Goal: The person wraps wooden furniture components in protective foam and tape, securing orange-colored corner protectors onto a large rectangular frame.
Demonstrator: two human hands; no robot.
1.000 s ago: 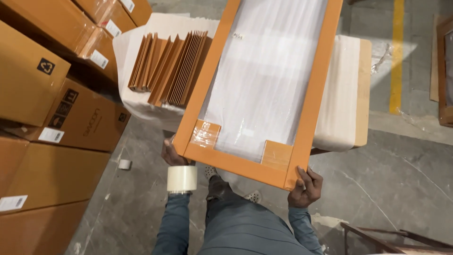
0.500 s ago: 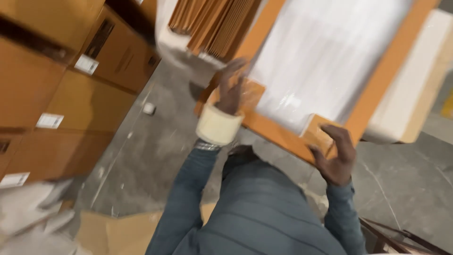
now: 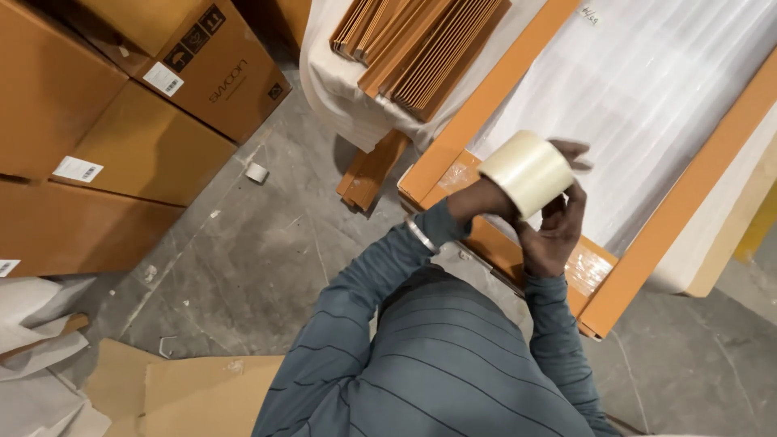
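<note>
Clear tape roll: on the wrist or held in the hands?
Held in the hands. The roll of clear packing tape sits between the left hand and right hand, above the orange-framed panel, not around the wrist.

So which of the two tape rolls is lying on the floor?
The small roll on the grey floor beside the cardboard boxes; the large roll is at the hands.

Grey concrete floor (image 3: 267,243) showing scuffs and cracks, running under everything. Stacked brown cartons (image 3: 121,105) lining the left side, white labels facing out. Flat cardboard (image 3: 202,396) lying near left, crumpled white wrap (image 3: 32,356) sitting beside it. Small tape roll (image 3: 256,171) resting on the floor by the cartons. Table with white cover (image 3: 340,97) standing far centre, carrying brown folded sheets (image 3: 421,48). Even light falling throughout.
</note>
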